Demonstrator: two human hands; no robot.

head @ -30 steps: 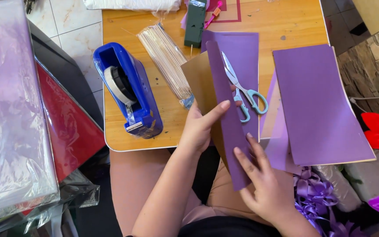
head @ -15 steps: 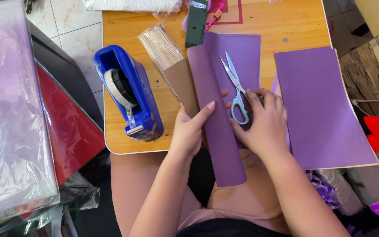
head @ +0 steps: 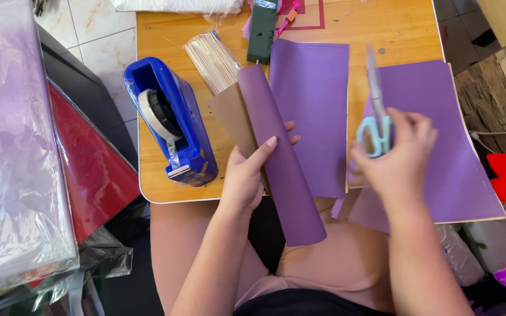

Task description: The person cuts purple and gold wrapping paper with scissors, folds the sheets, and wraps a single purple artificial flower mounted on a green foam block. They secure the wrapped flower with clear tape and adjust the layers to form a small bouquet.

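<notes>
Both forearms are bare from the elbow down, with no sleeves, watch, bracelet or rings in sight. The left hand has short, neatly rounded nails with a pale, glossy finish; the thumbnail shows most clearly. The right hand is seen from the back, its nails hidden. Below the near edge of the wooden table, the lap is covered by dusty pink cloth, with a strip of black cloth nearest the camera.

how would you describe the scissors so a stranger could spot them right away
Start at the wooden table and go to its right half, where purple paper sheets lie. The scissors are in the right hand above them, the only thing with pale teal handles and metal blades.
</notes>
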